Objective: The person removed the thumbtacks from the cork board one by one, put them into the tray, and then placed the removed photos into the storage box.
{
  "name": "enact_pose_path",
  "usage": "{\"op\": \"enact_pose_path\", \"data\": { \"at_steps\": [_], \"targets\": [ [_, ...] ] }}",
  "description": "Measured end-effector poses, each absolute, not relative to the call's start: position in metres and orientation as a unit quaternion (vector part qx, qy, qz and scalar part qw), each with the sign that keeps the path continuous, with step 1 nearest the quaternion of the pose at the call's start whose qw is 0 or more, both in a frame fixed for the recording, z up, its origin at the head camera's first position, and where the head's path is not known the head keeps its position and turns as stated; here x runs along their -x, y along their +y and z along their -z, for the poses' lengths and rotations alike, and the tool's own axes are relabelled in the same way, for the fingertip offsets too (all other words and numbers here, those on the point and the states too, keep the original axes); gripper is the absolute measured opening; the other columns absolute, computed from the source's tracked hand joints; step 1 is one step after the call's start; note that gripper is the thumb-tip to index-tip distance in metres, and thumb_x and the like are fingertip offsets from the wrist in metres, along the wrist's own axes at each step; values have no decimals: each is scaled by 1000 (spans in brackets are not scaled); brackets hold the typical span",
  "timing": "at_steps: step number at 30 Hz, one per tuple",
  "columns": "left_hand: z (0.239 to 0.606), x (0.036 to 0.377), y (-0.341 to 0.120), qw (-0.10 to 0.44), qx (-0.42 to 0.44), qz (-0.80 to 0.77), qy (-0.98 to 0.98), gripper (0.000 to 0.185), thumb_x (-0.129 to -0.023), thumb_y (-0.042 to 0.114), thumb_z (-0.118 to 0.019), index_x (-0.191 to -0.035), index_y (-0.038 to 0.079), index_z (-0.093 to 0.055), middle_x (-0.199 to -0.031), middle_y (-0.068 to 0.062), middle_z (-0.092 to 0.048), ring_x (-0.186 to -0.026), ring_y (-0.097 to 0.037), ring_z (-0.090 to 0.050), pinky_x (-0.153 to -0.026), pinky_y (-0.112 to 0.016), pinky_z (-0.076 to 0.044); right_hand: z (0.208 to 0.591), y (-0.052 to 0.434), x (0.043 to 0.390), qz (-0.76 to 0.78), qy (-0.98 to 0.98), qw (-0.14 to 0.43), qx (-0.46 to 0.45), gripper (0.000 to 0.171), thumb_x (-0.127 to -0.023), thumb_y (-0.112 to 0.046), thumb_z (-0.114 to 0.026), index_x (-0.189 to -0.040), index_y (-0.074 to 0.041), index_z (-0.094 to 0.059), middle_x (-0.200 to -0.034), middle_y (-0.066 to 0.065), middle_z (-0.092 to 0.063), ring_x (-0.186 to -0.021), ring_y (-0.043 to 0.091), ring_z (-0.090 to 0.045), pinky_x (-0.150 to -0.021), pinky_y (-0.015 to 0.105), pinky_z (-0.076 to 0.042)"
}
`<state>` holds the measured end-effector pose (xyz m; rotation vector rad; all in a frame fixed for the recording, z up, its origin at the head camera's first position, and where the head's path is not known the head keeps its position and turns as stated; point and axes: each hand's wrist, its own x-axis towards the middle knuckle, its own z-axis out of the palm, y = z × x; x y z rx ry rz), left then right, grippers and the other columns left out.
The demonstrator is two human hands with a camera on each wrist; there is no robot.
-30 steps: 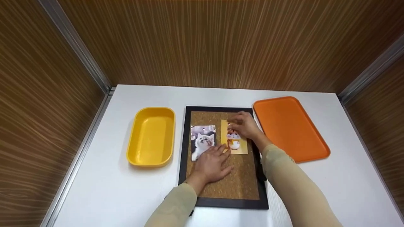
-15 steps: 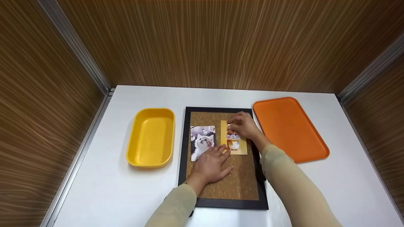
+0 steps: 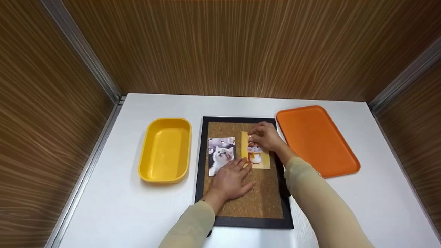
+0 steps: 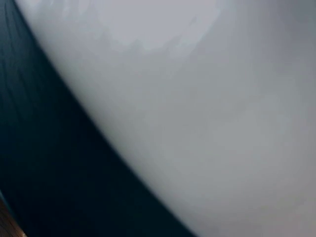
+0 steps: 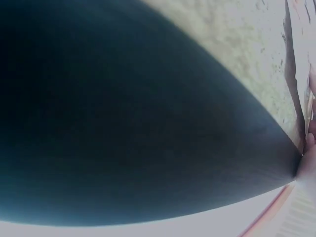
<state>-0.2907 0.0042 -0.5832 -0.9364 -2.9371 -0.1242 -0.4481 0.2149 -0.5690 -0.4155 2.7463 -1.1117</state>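
Observation:
On the black-framed corkboard (image 3: pixel 255 206) lie two picture cards. The kitten card (image 3: pixel 220 156) is on the left, with a small white dot like a pin head near its top. To its right is the yellow hamster card (image 3: pixel 263 162). My left hand (image 3: pixel 231 181) lies flat with spread fingers on the cork, fingertips over the lower left corner of the hamster card and beside the kitten card. My right hand (image 3: pixel 267 137) pinches a small white pushpin (image 3: pixel 250 135) at the top of the hamster card; its fingers hide most of the pin and the card's upper right.
A yellow tub (image 3: pixel 164 150) stands left of the board on the white table (image 3: pixel 113 206). An orange tray (image 3: pixel 317 141) lies to the right, its left edge close to the board's frame. Wood-grain panels (image 3: pixel 220 48) rise at the back and sides.

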Motion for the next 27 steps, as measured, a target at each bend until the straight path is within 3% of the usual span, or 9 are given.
{"op": "enact_pose_path", "data": {
  "at_steps": [11, 20, 27],
  "targets": [
    [584, 290, 4, 31, 303, 40, -952, 69, -106, 67, -39, -159, 25, -52, -165, -1, -46, -151, -21, -43, -125, -35, -32, 568, 214, 451, 366, 917, 90, 128, 19, -93, -17, -84, -109, -7, -81, -135, 15, -60, -134, 36, -43, -119, 54, -31],
    [583, 290, 4, 44, 305, 39, -951, 69, -106, 67, -41, -159, 25, -53, -163, -1, -49, -150, -20, -45, -125, -35, -35, 568, 215, 452, 364, 912, 60, 179, 18, -91, -14, -86, -103, -2, -78, -127, 21, -63, -129, 43, -47, -115, 57, -29],
    [584, 290, 5, 38, 305, 37, -951, 69, -106, 67, -40, -159, 24, -52, -164, -1, -48, -151, -20, -44, -125, -35, -33, 566, 215, 452, 365, 914, 81, 156, 18, -92, -16, -85, -104, -4, -78, -130, 20, -62, -132, 42, -45, -117, 56, -29]
  ]
}}
